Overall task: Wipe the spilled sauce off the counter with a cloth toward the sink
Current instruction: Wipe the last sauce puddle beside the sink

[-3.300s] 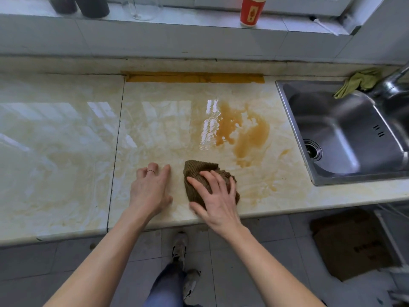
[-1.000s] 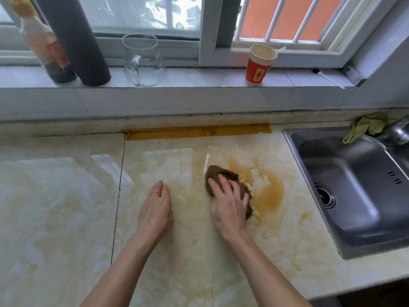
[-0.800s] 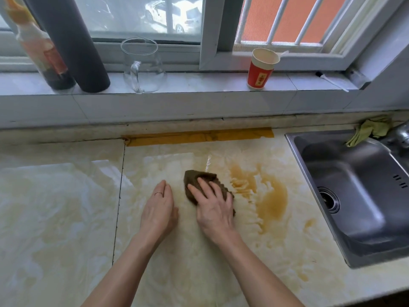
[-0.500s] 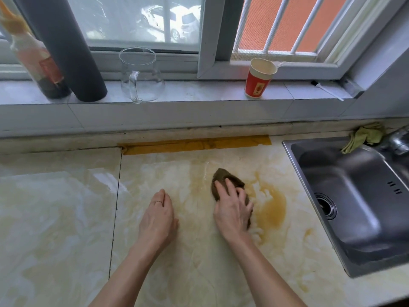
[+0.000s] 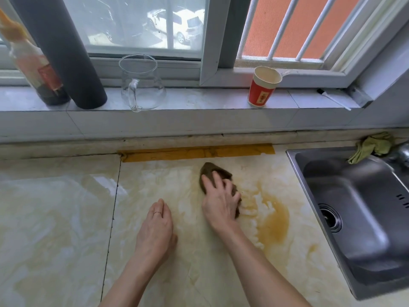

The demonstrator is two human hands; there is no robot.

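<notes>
At centre of the table [image 5: 55,218], the cloth [image 5: 212,170], likely soft and limp, lies bunched under the right hand [image 5: 221,207], fingers [image 5: 208,185] spread, pressing; sauce [image 5: 274,220] pools at its four o'clock, toward the sink [image 5: 358,207]; left hand [image 5: 157,229] flat, fingers together; best pressed mid-cloth.

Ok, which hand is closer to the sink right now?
Right. The right hand presses the cloth just left of the sauce, toward the sink; the left hand rests flat on the counter farther left.
</notes>
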